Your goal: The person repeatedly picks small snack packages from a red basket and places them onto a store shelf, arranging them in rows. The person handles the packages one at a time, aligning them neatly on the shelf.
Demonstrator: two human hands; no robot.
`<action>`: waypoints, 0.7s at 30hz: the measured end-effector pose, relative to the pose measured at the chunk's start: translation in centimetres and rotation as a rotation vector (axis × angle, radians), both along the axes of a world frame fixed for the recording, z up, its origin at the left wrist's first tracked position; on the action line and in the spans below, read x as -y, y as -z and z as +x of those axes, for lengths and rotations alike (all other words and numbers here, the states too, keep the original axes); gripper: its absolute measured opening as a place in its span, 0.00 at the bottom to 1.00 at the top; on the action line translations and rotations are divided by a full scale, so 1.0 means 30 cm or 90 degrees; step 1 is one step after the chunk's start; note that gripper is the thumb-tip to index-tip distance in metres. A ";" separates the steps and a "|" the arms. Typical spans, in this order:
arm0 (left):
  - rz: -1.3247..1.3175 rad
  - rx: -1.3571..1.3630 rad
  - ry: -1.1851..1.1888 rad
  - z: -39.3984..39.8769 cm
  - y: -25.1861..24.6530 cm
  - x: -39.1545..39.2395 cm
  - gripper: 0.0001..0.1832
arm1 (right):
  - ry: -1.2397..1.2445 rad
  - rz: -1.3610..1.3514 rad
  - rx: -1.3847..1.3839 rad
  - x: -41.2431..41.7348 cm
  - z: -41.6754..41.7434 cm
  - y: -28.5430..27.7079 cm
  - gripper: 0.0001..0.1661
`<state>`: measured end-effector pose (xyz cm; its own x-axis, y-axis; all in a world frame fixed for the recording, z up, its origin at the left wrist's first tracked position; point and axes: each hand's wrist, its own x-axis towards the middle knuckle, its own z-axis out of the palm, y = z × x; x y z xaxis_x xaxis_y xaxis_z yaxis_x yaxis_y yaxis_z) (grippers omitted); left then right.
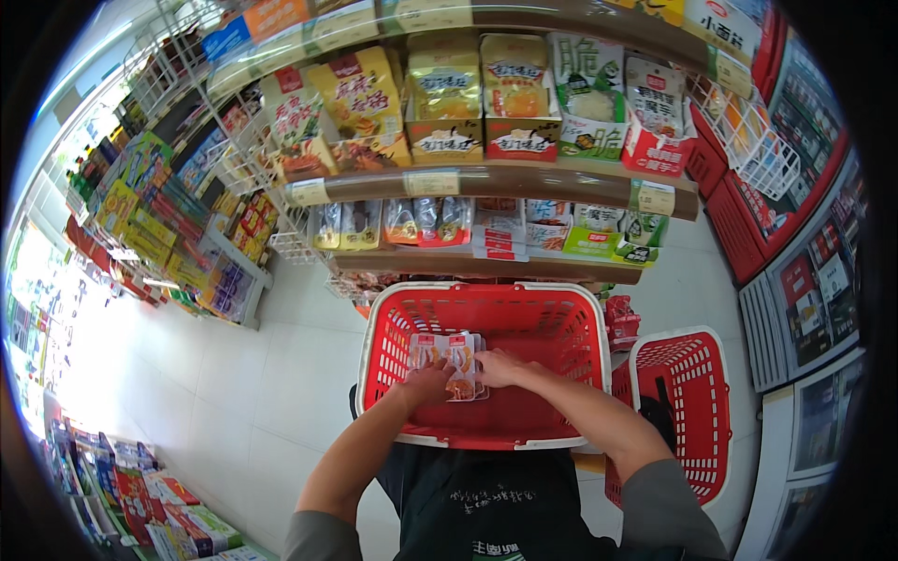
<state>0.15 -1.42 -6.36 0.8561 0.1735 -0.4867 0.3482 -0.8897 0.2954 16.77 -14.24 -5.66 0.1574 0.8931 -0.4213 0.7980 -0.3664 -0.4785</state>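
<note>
A red plastic shopping basket (519, 424) with a white rim is right in front of me. Inside it, toward the left, are clear plastic snack packs (461, 354) with white-and-red printing and orange-brown food. They appear stacked or overlapping. My left hand (426, 384) reaches over the front of the packs with its fingers on their faces; its thumb and any grip are hidden. At the packs' right edge, my right hand (499, 368) has its fingers bent and closed on the edge.
Beyond the basket stands a shelf rack (491, 179) of bagged and boxed snacks. A second red basket (717, 414) stands at the right, near a red cooler (729, 224). Another display rack (235, 280) is at the left, with boxed goods (186, 522) at lower left. Pale floor tiles (295, 372) lie between.
</note>
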 end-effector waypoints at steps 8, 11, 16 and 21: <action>-0.283 0.534 -0.304 0.126 -0.439 0.020 0.23 | 0.240 0.673 -0.021 0.123 0.141 -0.472 0.07; -0.379 0.743 -0.330 0.204 -0.527 0.051 0.22 | 0.203 0.797 0.139 0.114 0.177 -0.561 0.09; -0.423 0.725 -0.314 0.264 -0.569 0.090 0.23 | 0.126 0.836 0.293 0.078 0.220 -0.568 0.09; -0.390 0.696 -0.317 0.260 -0.582 0.101 0.23 | 0.115 0.855 0.316 0.054 0.241 -0.547 0.07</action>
